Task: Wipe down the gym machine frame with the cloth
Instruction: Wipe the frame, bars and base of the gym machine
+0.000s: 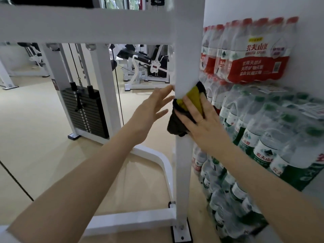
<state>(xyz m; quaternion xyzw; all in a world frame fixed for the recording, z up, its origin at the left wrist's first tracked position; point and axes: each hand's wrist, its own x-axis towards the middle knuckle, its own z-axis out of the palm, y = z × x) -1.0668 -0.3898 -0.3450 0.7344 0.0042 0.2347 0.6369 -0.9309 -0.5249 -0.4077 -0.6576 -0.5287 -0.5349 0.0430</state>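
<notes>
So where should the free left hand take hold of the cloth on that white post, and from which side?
Probably the dark bunched fold of the cloth that hangs loose on the upright post, just below the right hand. It bulges off the post's left edge, so the open left hand can pinch it coming from the left; the yellow part lies flat under the right fingers.

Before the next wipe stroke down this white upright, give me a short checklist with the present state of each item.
1. Cloth lies against the upright post: ok.
2. Right hand presses the cloth with flat fingers: ok.
3. Left hand is open beside the post, holding nothing: ok.
4. Post below the cloth is free down to the base plate: ok.
5. Room beside the packs of water bottles, close on the right: cannot tell.
6. Cloth reaches the post's far side: cannot tell.
</notes>
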